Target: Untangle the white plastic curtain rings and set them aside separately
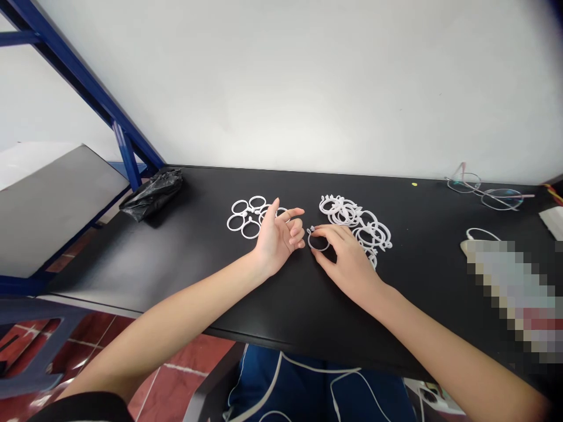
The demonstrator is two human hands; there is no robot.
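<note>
My right hand [347, 255] pinches a white plastic ring [317, 248] with a small clip on its top, between thumb and fingers, just above the black table. To its left, my left hand [282, 237] is turned palm inward with thumb and index finger apart and the other fingers curled; nothing shows in it. Behind the left hand lies a loose group of white rings [236, 222], spread side by side and partly hidden by that hand. A denser pile of similar white rings [345, 212] lies overlapping beyond and beside my right hand.
A crumpled black plastic bag [152, 196] lies at the table's left end near a blue metal frame [125, 152]. Eyeglasses [481, 190] rest at the back right. A blurred-out phone-like object [514, 287] with a white cable lies at the right. A white wall [281, 88] stands behind the table.
</note>
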